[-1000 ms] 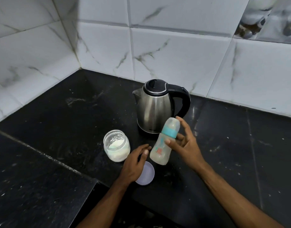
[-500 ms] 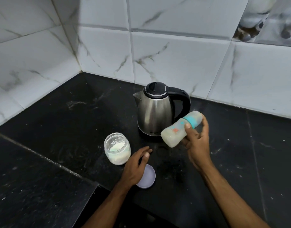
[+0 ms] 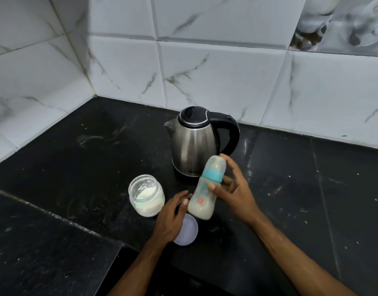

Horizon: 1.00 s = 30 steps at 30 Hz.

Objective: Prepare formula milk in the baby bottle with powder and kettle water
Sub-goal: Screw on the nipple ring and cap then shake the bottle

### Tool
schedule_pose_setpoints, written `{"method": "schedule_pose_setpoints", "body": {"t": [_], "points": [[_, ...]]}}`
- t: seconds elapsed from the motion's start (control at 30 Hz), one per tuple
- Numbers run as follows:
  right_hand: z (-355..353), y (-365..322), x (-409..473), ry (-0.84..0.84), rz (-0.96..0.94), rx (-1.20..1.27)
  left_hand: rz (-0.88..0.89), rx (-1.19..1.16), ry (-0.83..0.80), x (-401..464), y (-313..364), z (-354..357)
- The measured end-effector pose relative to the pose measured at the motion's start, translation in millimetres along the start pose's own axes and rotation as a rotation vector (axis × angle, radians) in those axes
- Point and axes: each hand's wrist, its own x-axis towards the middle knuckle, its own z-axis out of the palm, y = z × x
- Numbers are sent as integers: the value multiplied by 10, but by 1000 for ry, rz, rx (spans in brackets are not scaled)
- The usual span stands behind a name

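Bottle (image 3: pixel 206 190) in R hand (image 3: pixel 235 190) (tilted)

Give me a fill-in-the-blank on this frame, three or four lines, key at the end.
1. The bottle is held by the ____ hand.
2. The ring below the bottle's cap is ____ in colour.
3. The jar of powder stands with its ____ off.
4. The left hand rests partly over the lid, which lies flat on the ____.

Missing words: right; teal; lid; counter
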Motion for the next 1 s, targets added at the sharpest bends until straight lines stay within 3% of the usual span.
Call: {"method": "schedule_pose_setpoints", "body": {"t": [0.13, 0.3, 0.47, 0.63, 0.77, 0.83, 0.93, 1.0], "points": [[-85, -77, 147, 290, -45, 327, 4, 1, -8, -2, 31, 11], [-40, 13, 8, 43, 39, 40, -2, 9, -15, 8, 24, -9], [-110, -47, 173, 309, -37, 350, -9, -9, -20, -10, 55, -2], [-30, 40, -5, 21, 42, 16, -4, 10, -18, -4, 46, -19], [-77, -41, 138, 274, -2, 328, 6, -8, -12, -10, 53, -7], [-72, -15, 121, 245, 6, 313, 3, -8, -8, -11, 39, 1], [-36, 21, 14, 24, 63, 74, -6, -1, -10, -1, 13, -1], [-62, -4, 59, 56, 34, 96, 0, -5, -10, 9, 23, -1]]}}
